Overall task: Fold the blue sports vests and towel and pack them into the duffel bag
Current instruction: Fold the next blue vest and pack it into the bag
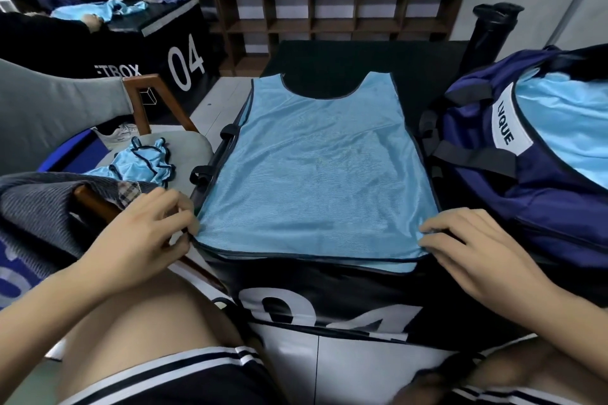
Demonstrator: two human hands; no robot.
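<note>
— What is the duffel bag (513, 174) holding?
— Light blue fabric (566, 128) is lying inside its open top, at three o'clock.
— And the vest (316, 168)?
— It is lying flat on the desk (329, 56), centre. The left hand (144, 233) and right hand (473, 246) are pinching its near hem corners. A crumpled vest (141, 161) is lying on a chair (194, 145) at nine o'clock.

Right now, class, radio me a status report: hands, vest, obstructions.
Left hand pinches near-left corner of vest; right hand holds near-right corner. Vest flat, unfolded. Duffel bag open alongside; nothing blocking.
</note>
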